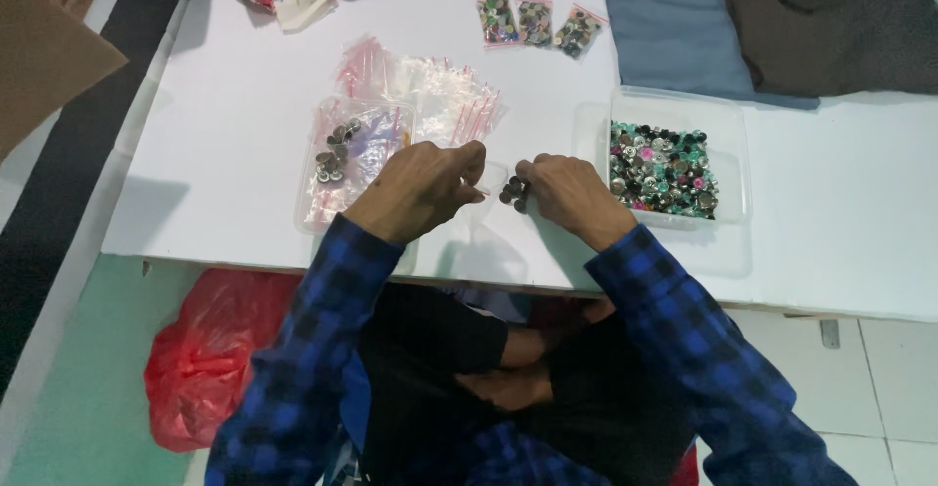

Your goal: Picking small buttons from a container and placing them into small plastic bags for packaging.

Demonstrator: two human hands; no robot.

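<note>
Both grips pinch one small clear bag point(493, 181) of buttons beside the button-filled clear tub point(678, 105).

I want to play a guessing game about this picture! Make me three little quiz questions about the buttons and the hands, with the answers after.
1. True or false: the clear plastic tub of colourful buttons lies beside the right hand.
2. How many small filled button bags lie in a row at the far side of the white table: A two, B three, C five?
3. What do both hands pinch between them?

Key
1. True.
2. B, three.
3. A small clear zip bag: the left hand holds its mouth, and the right hand brings a cluster of dark buttons up to it.
</note>
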